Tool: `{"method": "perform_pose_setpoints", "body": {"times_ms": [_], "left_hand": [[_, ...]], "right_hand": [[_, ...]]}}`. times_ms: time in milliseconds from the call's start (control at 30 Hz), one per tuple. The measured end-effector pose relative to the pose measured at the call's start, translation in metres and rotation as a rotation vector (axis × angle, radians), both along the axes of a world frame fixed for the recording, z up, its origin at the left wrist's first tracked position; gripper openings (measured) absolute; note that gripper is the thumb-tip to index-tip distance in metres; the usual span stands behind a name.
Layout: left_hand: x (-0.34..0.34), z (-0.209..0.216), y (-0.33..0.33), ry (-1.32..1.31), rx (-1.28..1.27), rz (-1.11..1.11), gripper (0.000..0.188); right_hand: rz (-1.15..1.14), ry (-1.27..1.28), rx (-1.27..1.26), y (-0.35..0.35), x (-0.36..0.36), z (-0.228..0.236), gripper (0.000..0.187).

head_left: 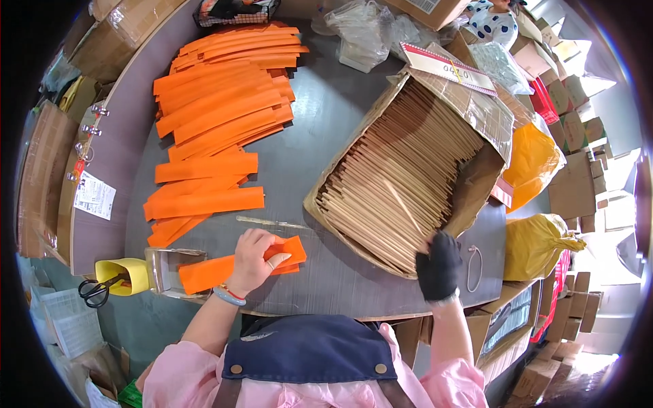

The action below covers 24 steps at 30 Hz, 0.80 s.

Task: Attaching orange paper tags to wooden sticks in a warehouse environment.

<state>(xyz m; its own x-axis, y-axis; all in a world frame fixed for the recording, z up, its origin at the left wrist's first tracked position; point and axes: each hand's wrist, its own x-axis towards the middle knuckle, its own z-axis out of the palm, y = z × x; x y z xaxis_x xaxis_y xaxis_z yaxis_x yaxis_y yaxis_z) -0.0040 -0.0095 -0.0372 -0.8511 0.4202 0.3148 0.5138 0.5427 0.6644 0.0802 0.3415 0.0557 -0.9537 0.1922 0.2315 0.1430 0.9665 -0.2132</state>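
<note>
Left hand (253, 262), 7 o'clock: closed on orange paper sleeve (238, 265) over grey worktop (320, 122).
Right hand (439, 265), gloved, 5 o'clock: pinching one wooden stick (403, 207) in cardboard box (476, 183); neighbours may lift out and spill.
Sleeve stacks (224, 95), 11 o'clock: loosely fanned, may slide.

A packing workshop or small warehouse is shown. The grey worktable (320, 122) is ringed w/ stacked cardboard cartons (575, 183) and stuffed yellow sacks (537, 241). Bulk stock is laid out: an open box of wooden sticks (401, 170), rows of orange paper sleeves (224, 102), clear plastic bags (360, 27). Scissors (98, 289) are kept in a yellow holder at the table edge.
</note>
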Motion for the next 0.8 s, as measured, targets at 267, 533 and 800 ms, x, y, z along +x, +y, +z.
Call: {"method": "perform_pose_setpoints", "body": {"times_ms": [267,533,800], "left_hand": [[-0.004,0.001,-0.002,-0.056,0.003,-0.046,0.029],[-0.001,0.006,-0.001,0.027,-0.071,-0.111,0.027],[0.0,-0.005,0.001,-0.022,-0.02,-0.095,0.035]], "right_hand": [[-0.591,-0.251,-0.093,0.018,0.316,-0.086,0.026],[-0.384,-0.008,-0.125,-0.002,0.272,-0.098,0.035],[0.144,0.135,-0.047,-0.024,-0.011,-0.029,0.022]]}}
